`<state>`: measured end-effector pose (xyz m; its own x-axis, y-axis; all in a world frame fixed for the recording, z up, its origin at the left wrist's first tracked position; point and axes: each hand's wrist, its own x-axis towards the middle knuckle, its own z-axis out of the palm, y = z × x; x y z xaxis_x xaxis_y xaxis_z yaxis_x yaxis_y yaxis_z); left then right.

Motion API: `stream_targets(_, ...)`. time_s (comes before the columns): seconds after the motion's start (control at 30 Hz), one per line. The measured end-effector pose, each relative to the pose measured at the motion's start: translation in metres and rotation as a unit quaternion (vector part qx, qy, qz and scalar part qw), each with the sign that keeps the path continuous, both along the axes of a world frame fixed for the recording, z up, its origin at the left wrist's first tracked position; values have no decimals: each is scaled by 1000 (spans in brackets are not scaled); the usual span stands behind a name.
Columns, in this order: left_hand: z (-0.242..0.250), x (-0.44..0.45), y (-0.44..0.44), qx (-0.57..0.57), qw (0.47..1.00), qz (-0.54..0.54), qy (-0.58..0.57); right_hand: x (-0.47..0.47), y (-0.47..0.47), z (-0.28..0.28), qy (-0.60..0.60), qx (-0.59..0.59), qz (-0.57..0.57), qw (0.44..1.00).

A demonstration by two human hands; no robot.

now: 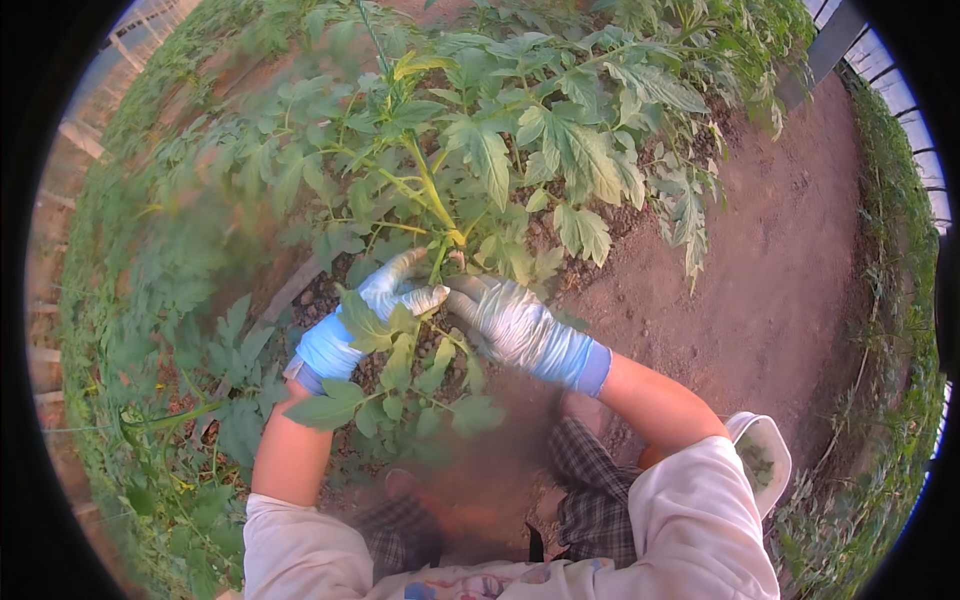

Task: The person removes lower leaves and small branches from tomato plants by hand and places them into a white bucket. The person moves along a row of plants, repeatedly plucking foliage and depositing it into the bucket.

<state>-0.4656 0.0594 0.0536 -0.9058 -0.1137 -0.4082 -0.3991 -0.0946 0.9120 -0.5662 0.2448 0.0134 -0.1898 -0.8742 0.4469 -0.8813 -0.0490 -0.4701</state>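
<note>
A tomato plant (431,191) with a thick yellow-green stem leans in front of me. My left hand (390,289), in a soiled blue disposable glove, curls its thumb and fingers around the lower green part of the stem (440,262). From the other side my right hand (506,315), gloved the same way, meets it with bent fingers at the same spot. Its fingertips are partly hidden, so its exact grip does not show. A leafy shoot (405,367) hangs below the hands, over my left wrist. Green twine (371,34) rises from the plant's top.
Dense tomato foliage (172,300) crowds the left side. To the right runs a bare soil path (765,225), bordered by another plant row (900,300). A white bucket (780,457) with leaf bits inside stands by my right elbow. A grey post (829,45) rises at upper right.
</note>
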Motion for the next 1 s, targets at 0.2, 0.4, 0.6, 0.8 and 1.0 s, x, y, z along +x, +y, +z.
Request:
stream_targets(0.2,-7,15,26,-3,1000,9,-6,-21,-21,17,-205,127,-136,961)
stream_targets(0.4,-23,6,63,-47,997,64,17,-44,-81,52,-46,415,-183,890)
stream_targets(0.6,-32,9,43,-115,992,43,39,-72,-90,-3,-255,306,-216,892)
stream_targets(0.8,-30,24,-1,-91,994,-47,27,-87,-79,-79,-280,147,-278,907)
stream_targets(1.0,-9,22,-31,-200,972,-123,5,-103,-45,-86,-502,189,-223,814)
